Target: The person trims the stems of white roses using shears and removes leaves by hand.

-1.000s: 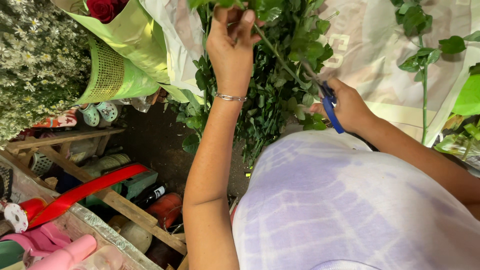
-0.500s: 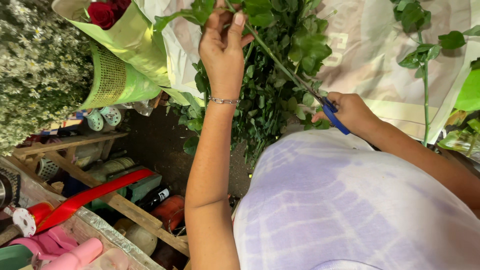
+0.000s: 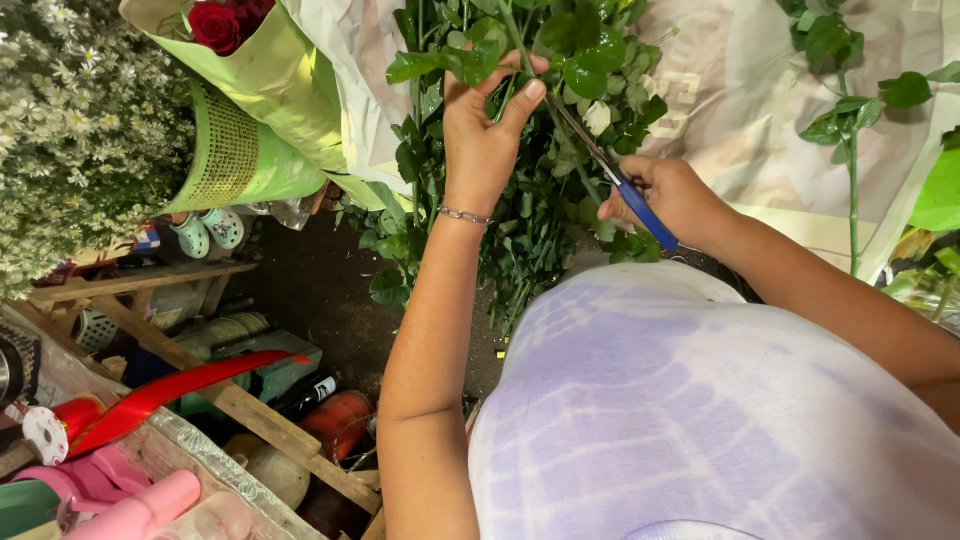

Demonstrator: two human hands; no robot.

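Observation:
My left hand [image 3: 485, 130], with a thin bracelet at the wrist, grips a leafy green rose stem [image 3: 520, 50] near the top of the view. My right hand [image 3: 675, 195] holds blue-handled scissors [image 3: 625, 190], their blades running up along the stem toward my left hand. A pile of cut green leaves and stems [image 3: 530, 215] lies under both hands. My lilac tie-dye shirt fills the lower right.
Red roses in a green wrap [image 3: 235, 60] stand top left beside white daisies [image 3: 80, 130]. White paper [image 3: 750, 90] lies behind the leaves. A wooden rack [image 3: 240, 405] with a red ribbon spool [image 3: 150, 395], pink rolls and bottles sits lower left.
My left hand has lifted the stem slightly and shifted its grip. The scissors' blades have moved up along the stem.

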